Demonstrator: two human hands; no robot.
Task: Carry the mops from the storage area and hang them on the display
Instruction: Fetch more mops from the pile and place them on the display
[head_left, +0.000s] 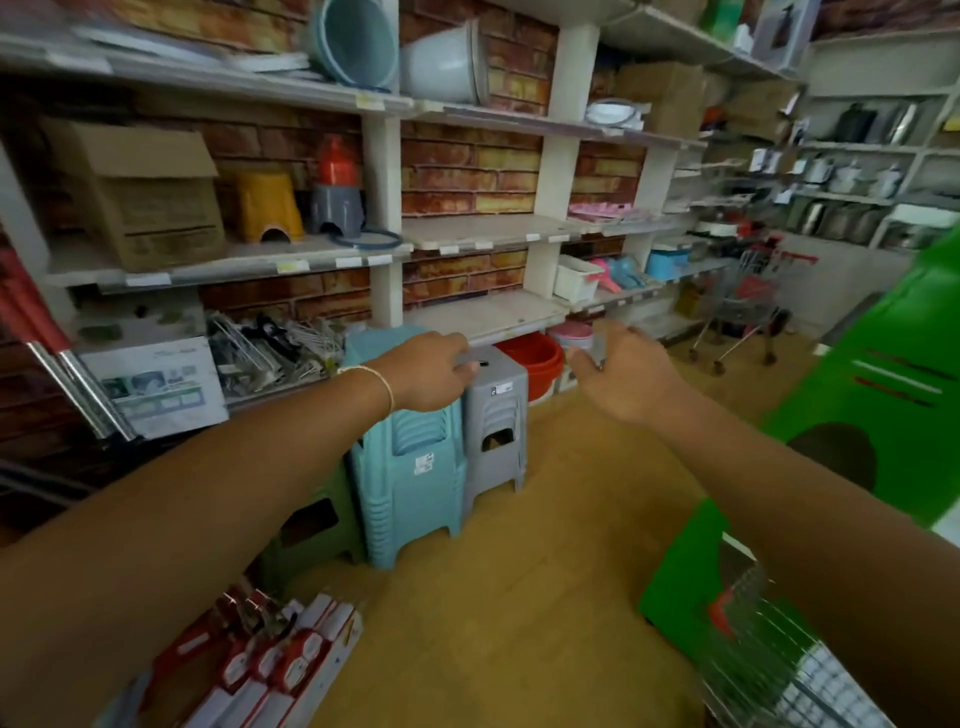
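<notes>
left fingers: curled downward over the top of the grey stool stack (493, 415); blur hides whether they grip it or only rest there.
left hand (426, 371): arm stretched forward, palm down, a thin bracelet (382, 387) at the wrist.
right fingers: loosely bent and spread, holding nothing that shows; blurred.
right hand (631, 371): arm stretched forward, back of the hand up, in the air near the grey stack.
stools: a teal stool stack (405, 483) touches the grey one; a green stool (311, 525) stands just beside it at left.
mops: red and chrome handles (57, 358) lean at the far left edge; whether they are mops cannot be told.
open room: bare yellow floor (519, 597) runs between the stools and a green panel (852, 415) at right.
edges: red-and-white boxes (280, 660) at lower left, a wire basket (779, 665) at lower right.
containers: red basins (535, 358) nested under the bottom shelf (483, 314); two pale buckets (405, 52) lie on their sides on the top shelf, insides bare.
far aisle: a shopping trolley (748, 306).
</notes>
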